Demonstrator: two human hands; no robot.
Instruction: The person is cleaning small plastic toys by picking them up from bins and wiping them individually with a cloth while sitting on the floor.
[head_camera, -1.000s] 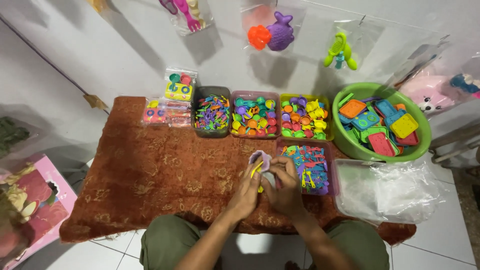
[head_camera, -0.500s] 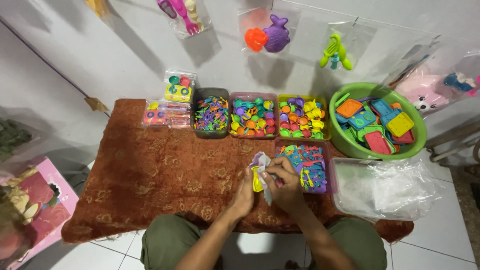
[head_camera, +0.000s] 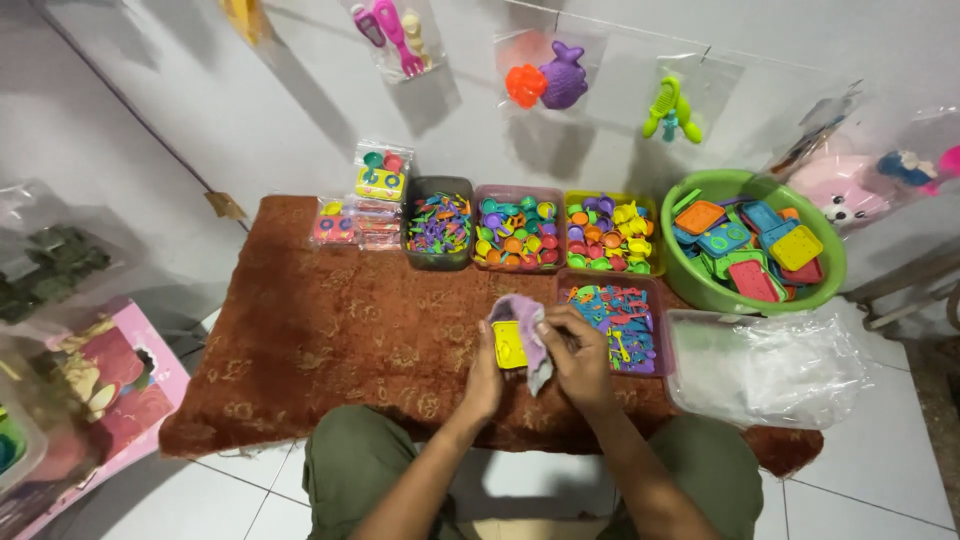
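- Both hands are meeting over the brown rug — left hand (head_camera: 486, 372) gripping a yellow toy (head_camera: 508, 344), right hand (head_camera: 580, 362) pinching the clear bag (head_camera: 528, 330) around it.
- Toy is sitting just left of a pink tray (head_camera: 612, 325) of small pieces.

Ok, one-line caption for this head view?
Both hands, left hand and right hand, hold a yellow toy piece in a clear bag over a brown cloth.

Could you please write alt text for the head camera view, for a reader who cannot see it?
Both hands, left hand and right hand, hold a small clear bag with a yellow toy over a rust-brown cloth. Behind sit trays of small colourful toys and a green basin.
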